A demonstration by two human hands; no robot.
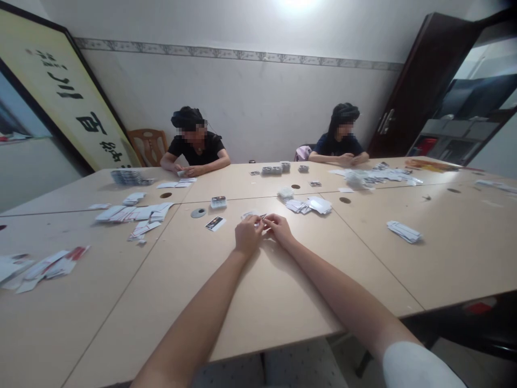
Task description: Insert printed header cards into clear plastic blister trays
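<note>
My left hand (247,235) and my right hand (279,228) meet above the middle of the table, fingers pinched together. Between their fingertips is a small card (263,216) with a dark face, mostly covered by the fingers. Something pale and translucent (247,214) shows just beyond my left fingers; I cannot tell if it is held or lying on the table. Left of my hands a dark printed card (215,223) lies flat. Behind that card stands a small stack of sleeved cards (218,202).
White paper pieces (320,205) lie beyond my right hand, more paper (135,213) at left, and a white bundle (404,231) at right. Across the table (307,285) two people (197,151) (337,143) sit handling small items. Card stacks (127,177) stand at the far left.
</note>
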